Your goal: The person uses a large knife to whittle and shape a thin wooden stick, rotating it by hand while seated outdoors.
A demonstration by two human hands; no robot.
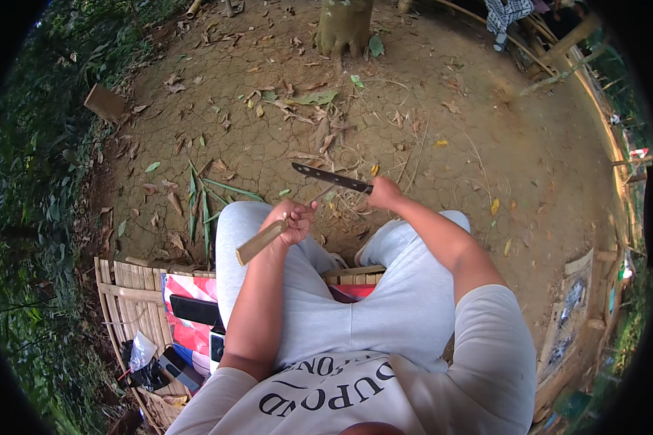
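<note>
Got a dark, flat metal knife w/ a row of pale round spots (331, 177) in my R hand (384, 193), fingers closed round the handle end, out past my knees; its tip points fwd & left. A pale tan, flat wooden strip (261, 243) is in my L hand (294, 221), fist wrapped round it: wide end juts back over my L forearm, thin end reaches up near the blade's lower edge, can't tell if touching. Close below are my knees in light-grey cloth trousers (406, 254). Cracked brown earth strewn w/ dry leaves (442, 174) gives open room fwd & to the R. Long green strappy leaves (194, 196) lie just L of my L knee. The tan bamboo-slat bench (134, 277) has its front edge by my L thigh, w/ a red-&-white sheet (189, 335) & black rectangular slab (196, 310) on it. Farther fwd: thick grey-brown tree trunk (345, 25); far L, brown squarish block (105, 103) by dark-green undergrowth (43, 145).
</note>
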